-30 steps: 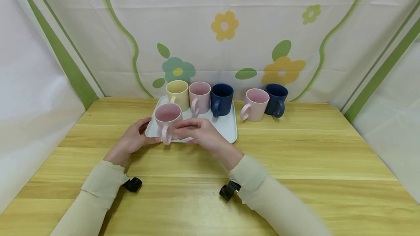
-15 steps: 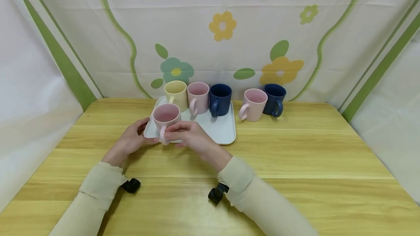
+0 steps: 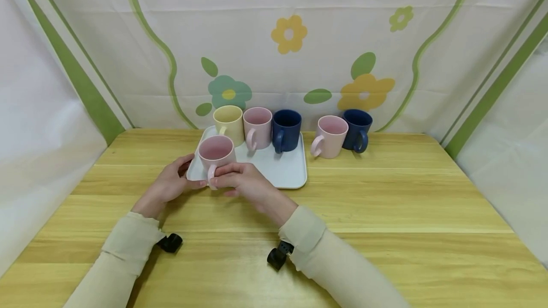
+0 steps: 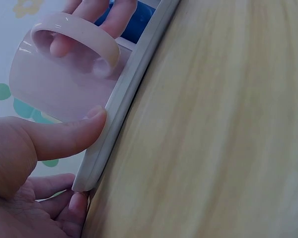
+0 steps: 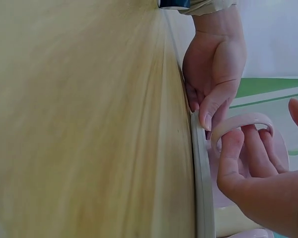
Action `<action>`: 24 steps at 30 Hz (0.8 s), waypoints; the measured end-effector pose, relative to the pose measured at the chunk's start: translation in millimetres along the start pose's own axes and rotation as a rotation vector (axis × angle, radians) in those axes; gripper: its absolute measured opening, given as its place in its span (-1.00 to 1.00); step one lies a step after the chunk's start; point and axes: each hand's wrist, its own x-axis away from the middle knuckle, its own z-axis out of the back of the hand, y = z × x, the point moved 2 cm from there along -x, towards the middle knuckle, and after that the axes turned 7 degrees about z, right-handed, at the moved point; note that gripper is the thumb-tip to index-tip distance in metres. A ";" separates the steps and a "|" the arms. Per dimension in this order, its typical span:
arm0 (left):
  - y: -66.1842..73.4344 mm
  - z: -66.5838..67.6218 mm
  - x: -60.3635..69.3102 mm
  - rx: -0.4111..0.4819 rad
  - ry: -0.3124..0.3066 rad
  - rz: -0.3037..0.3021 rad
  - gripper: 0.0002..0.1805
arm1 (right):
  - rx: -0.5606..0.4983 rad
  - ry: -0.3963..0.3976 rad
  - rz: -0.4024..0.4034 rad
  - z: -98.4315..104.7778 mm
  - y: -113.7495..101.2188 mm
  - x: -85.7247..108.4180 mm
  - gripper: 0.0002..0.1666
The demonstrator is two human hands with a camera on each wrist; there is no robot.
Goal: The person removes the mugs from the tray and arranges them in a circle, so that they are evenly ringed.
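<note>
At the front left corner of a white tray [image 3: 278, 175] stands a pink mug [image 3: 216, 150], its handle facing the tray's front edge. My left hand [image 3: 171, 182] holds that corner, with the thumb [image 4: 72, 136] on the rim and other fingers low at the outer side. Fingers of my right hand [image 3: 248, 184] hook into the handle [image 5: 243, 120] of this mug. In the right wrist view, the right thumb is apart from the handle. Behind, on the tray, stand a yellow mug [image 3: 231, 127], a second pink mug [image 3: 259, 125] and a dark blue mug [image 3: 288, 127].
Right of the tray, another pink mug [image 3: 331, 139] and another dark blue mug [image 3: 357, 125] stand close together on the wooden table [image 3: 385, 213]. A flower-printed cloth [image 3: 265, 70] hangs behind the table, and white cloth flanks both sides.
My right hand has moved left from beside the front pink mug to its handle, and its fingers now hook in there. The left hand stays at the tray corner.
</note>
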 end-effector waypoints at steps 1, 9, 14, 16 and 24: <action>-0.1 0.0 0.0 0.001 0.000 -0.001 0.12 | -0.002 -0.006 0.002 -0.3 0.3 -0.2 -0.69; 0.7 0.1 1.4 0.003 -0.001 -0.004 0.13 | -0.009 -0.019 -0.012 0.9 -1.2 1.9 -0.65; 1.6 -0.3 1.7 -0.002 -0.002 0.004 0.14 | -0.021 0.028 -0.024 6.2 -2.3 2.8 -0.62; 1.8 -0.4 2.0 -0.004 0.000 0.007 0.15 | -0.032 0.056 -0.033 9.1 -2.9 2.6 -0.63; 1.6 0.2 2.2 -0.019 -0.003 0.031 0.16 | 0.011 0.173 -0.021 22.4 -5.8 2.7 -0.71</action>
